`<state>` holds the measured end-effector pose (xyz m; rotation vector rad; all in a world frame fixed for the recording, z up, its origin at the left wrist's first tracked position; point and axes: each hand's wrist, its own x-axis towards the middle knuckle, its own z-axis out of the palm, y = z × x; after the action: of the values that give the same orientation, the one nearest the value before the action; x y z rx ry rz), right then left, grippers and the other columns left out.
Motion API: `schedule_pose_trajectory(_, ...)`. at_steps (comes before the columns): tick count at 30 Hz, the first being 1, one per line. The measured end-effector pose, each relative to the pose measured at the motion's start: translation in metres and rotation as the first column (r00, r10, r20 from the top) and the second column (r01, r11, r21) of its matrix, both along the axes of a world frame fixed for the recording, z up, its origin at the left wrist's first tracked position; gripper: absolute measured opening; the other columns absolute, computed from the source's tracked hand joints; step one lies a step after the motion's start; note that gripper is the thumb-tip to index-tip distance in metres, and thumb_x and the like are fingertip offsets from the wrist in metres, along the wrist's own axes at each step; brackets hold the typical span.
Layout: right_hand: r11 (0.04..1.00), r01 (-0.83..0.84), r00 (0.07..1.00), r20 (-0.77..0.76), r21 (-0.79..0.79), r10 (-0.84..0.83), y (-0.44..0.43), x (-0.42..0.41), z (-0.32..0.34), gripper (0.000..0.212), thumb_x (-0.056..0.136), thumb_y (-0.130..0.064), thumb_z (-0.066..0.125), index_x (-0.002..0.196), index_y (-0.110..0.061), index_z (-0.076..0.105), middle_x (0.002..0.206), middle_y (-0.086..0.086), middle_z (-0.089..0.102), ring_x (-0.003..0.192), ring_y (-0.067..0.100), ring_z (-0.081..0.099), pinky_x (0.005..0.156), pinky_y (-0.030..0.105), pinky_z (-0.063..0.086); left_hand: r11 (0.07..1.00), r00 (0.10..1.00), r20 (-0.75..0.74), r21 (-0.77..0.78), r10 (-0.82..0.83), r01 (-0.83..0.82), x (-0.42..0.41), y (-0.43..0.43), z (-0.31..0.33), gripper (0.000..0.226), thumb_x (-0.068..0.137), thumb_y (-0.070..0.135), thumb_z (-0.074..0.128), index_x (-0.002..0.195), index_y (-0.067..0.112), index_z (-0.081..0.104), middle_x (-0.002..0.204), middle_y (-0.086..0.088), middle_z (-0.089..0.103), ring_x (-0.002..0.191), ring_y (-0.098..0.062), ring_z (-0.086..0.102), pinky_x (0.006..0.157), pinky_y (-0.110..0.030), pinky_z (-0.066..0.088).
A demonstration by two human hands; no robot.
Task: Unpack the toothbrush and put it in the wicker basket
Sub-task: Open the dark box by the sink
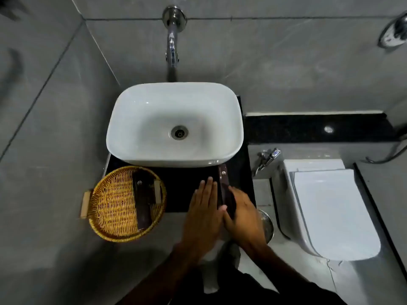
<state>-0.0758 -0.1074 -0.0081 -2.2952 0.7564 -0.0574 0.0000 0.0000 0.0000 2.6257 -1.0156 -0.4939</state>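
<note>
A long dark brown toothbrush box (224,179) lies on the black counter in front of the sink, its far end with a small logo pointing at the basin. My right hand (241,213) is closed around its near end. My left hand (203,206) lies flat beside the box on its left, fingers straight, thumb touching the box. The round wicker basket (110,208) with wooden handles sits at the counter's left front corner. A second dark brown box (143,201) lies inside it.
A white basin (136,148) fills the back of the black counter (182,183), under a chrome wall tap (172,47). To the right stand a white toilet (330,208) with its lid down and a small steel bin (266,223) on the floor.
</note>
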Motion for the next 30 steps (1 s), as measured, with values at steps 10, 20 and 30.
schedule_pose_trajectory(10, 0.995, 0.086, 0.977, -0.199, 0.041, -0.076, -0.016, 0.031, -0.049, 0.048, 0.093, -0.020, 0.068, 0.136, -0.011, 0.049, 0.131, 0.013, 0.052, 0.115, 0.030, 0.057, 0.093, 0.038, 0.055, 0.927, 0.719, -0.634, -0.006, 0.286, -0.374, 0.004, -0.030, -0.027, 0.050, 0.105, 0.029, 0.033, 0.155, 0.022, 0.032, 0.155, -0.004, 0.044, 0.141, -0.020, 0.044, 0.112, -0.032, 0.034)
schedule_pose_trajectory(20, 0.993, -0.033, 0.962, -0.267, 0.110, 0.062, -0.024, -0.024, -0.041, 0.056, 0.076, -0.034, 0.080, 0.117, -0.033, 0.041, 0.123, -0.002, 0.064, 0.102, 0.018, 0.066, 0.082, 0.031, 0.060, 0.751, 0.412, -0.835, 0.002, 0.365, -0.660, 0.007, -0.030, -0.030, 0.066, 0.098, 0.051, 0.045, 0.155, 0.024, 0.025, 0.147, -0.005, 0.050, 0.123, -0.019, 0.056, 0.098, -0.032, 0.050)
schedule_pose_trajectory(30, 0.990, 0.045, 0.962, 0.262, 0.137, -0.080, 0.001, -0.017, 0.097, 0.052, 0.077, -0.058, 0.077, 0.115, -0.062, 0.042, 0.113, -0.029, 0.069, 0.096, -0.011, 0.068, 0.073, 0.003, 0.051, 0.240, -0.290, -0.954, 0.301, 0.081, -0.923, 0.067, -0.034, -0.002, 0.021, 0.096, 0.019, 0.052, 0.077, 0.013, 0.058, 0.077, -0.001, 0.057, 0.066, -0.013, 0.055, 0.054, -0.023, 0.052)
